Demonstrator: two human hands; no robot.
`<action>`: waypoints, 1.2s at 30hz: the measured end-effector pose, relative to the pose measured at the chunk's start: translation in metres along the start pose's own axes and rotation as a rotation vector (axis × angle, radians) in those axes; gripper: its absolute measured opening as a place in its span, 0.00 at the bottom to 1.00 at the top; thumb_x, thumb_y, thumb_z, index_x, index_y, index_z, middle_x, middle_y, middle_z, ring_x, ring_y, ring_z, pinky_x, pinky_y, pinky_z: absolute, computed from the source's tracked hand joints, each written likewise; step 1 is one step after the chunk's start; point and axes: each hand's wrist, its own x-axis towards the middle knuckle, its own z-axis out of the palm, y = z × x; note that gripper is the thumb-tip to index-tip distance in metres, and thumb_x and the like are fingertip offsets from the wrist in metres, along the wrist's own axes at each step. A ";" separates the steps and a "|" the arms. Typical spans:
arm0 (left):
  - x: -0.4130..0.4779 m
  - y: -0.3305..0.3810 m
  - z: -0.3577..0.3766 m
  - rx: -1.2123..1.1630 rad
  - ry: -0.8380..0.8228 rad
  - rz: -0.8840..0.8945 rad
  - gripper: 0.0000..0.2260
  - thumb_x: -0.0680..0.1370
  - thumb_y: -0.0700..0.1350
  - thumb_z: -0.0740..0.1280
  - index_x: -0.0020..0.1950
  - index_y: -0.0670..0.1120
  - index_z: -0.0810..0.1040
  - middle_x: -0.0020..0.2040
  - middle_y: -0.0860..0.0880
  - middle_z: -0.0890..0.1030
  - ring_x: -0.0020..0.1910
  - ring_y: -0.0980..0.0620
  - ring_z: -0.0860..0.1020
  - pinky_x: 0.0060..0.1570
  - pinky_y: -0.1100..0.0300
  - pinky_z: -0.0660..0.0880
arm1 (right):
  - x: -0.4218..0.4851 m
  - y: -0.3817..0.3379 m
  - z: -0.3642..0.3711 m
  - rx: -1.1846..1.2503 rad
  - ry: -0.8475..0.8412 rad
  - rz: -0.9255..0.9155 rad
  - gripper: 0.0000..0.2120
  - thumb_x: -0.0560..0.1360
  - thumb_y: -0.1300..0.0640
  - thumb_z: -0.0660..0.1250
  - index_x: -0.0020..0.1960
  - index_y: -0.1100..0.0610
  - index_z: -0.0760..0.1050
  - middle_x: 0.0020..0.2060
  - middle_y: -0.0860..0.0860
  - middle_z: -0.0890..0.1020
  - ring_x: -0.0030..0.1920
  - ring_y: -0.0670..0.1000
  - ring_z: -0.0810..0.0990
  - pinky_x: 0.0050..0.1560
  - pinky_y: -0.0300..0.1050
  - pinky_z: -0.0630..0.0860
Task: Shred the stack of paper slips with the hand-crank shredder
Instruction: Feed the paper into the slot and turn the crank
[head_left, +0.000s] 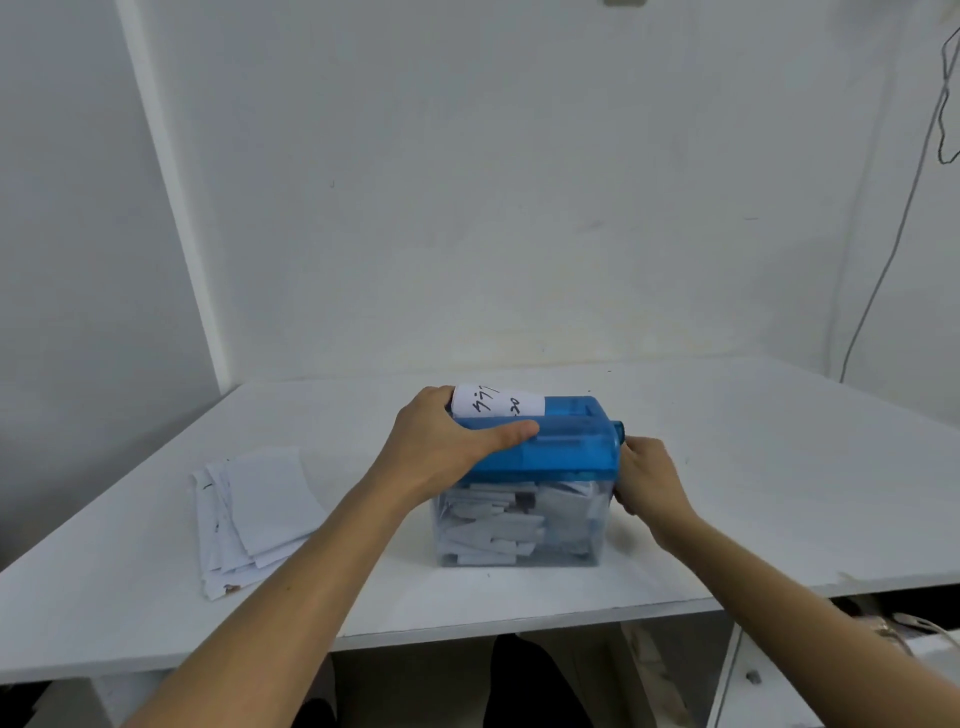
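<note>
Head view: the only view; every line below is read from it.
Hand-crank shredder (524, 488): stands near the middle of the white table (753, 467), directly in front of the person.
Handling, shredder: probably light, hard, smooth plastic that would skid or tip under cranking, so it needs pressing down from the top.
Where to hold: on the blue lid (566, 447) with 1 hand, with the other at the crank on the right end.
Handling, paper: thin, limp and light; best fed 1 sheet at a time, edge square to the slot.
Left hand (441, 441): grips the lid's left end, thumb lying straight along the front, fingers bent over the far edge.
Right hand (647, 480): fingers curled against the right end, just below the crank hub (618, 431); the handle is hidden, so I cannot tell whether they grip it.
Slip (496, 402): 1 white sheet with dark handwriting stands in the slot beside the left fingers.
Clear bin (519, 530): see-through, packed with white strips almost up to the lid.
Stack of paper slips (254, 512): loosely fanned, flat on the table to the left, well apart from the shredder.
Progress: a judgement, but much paper remains to be shredded and the bin looks nearly full.
</note>
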 end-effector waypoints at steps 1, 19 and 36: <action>0.001 -0.001 0.001 0.002 0.012 -0.002 0.31 0.57 0.72 0.74 0.54 0.57 0.82 0.49 0.62 0.83 0.45 0.65 0.80 0.34 0.75 0.72 | -0.007 0.000 -0.002 -0.012 0.001 -0.006 0.21 0.85 0.51 0.58 0.36 0.58 0.74 0.26 0.49 0.77 0.23 0.42 0.71 0.28 0.36 0.68; 0.001 0.006 -0.006 0.064 -0.064 -0.069 0.27 0.63 0.66 0.78 0.56 0.56 0.78 0.53 0.60 0.79 0.49 0.61 0.77 0.41 0.68 0.73 | -0.043 -0.058 -0.079 0.181 -0.330 -0.457 0.17 0.77 0.53 0.66 0.31 0.56 0.71 0.28 0.53 0.70 0.28 0.52 0.68 0.30 0.40 0.70; -0.001 0.009 -0.004 0.136 -0.051 -0.042 0.29 0.66 0.66 0.75 0.60 0.55 0.73 0.60 0.55 0.75 0.54 0.55 0.76 0.41 0.70 0.70 | 0.037 -0.031 -0.016 0.190 -0.182 -0.039 0.12 0.82 0.51 0.62 0.43 0.56 0.69 0.39 0.56 0.78 0.42 0.57 0.76 0.43 0.53 0.74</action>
